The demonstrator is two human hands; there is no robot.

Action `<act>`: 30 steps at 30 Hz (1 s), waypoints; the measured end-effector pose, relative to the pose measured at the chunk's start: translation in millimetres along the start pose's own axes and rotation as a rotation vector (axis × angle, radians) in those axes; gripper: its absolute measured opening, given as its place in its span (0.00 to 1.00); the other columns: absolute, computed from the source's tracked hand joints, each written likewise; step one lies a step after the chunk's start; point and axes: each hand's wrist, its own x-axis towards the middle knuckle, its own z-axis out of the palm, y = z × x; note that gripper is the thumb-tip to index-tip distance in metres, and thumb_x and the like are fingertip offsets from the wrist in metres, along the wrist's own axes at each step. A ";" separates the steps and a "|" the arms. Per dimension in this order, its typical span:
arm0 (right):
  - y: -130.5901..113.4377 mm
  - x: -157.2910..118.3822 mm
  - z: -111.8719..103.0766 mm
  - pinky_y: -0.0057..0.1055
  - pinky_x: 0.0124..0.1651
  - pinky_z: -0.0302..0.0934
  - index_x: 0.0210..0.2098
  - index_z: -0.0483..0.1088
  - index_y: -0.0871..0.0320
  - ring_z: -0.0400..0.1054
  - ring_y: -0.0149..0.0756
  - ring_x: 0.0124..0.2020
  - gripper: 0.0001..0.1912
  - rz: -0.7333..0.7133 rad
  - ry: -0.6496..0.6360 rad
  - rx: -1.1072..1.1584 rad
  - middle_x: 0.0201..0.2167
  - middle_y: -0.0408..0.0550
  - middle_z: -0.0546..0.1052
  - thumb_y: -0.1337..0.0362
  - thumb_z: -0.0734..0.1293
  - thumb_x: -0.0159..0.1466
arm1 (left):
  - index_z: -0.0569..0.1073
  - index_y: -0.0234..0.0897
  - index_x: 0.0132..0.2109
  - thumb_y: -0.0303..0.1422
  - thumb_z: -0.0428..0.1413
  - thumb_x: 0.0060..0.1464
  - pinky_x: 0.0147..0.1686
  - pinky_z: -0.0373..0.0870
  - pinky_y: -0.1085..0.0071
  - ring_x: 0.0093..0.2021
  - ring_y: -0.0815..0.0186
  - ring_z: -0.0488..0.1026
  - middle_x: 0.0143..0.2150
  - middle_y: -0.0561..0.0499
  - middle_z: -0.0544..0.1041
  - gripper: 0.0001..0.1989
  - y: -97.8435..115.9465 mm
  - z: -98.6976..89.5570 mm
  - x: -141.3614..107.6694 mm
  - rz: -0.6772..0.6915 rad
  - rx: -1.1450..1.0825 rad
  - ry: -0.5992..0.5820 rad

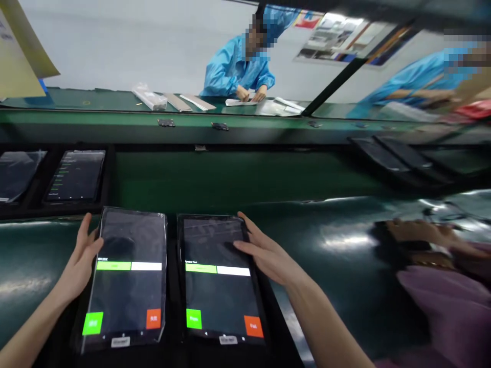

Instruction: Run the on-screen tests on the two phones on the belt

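Two dark tablets lie side by side in a black tray [173, 306]. The left tablet [128, 286] wears loose clear film and shows a green-and-white bar, a green square and an orange square. A similar test screen lights the right tablet [220, 299], its squares reading Pass and Fail. My left hand [79, 263] grips the left tablet's upper left edge, thumb at the front and fingers partly hidden at the side. On the other side, my right hand [270, 253] clasps the right tablet's upper right edge, thumb over the glass.
More tablets [76, 176] sit in a black tray at the left on the green conveyor [230, 174]. Dark trays [399, 156] stand farther right. Across the line, a person in a blue smock [238, 64] handles flat pieces. A nearby person's hand [422, 237] rests at the right.
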 end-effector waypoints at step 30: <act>16.4 -60.9 22.4 0.47 0.50 0.69 0.70 0.41 0.52 0.68 0.50 0.54 0.41 0.097 0.156 0.097 0.57 0.49 0.70 0.38 0.49 0.64 | 0.46 0.54 0.68 0.42 0.43 0.64 0.61 0.57 0.41 0.69 0.51 0.44 0.68 0.53 0.55 0.27 -49.1 -18.2 -85.8 0.302 0.527 -0.082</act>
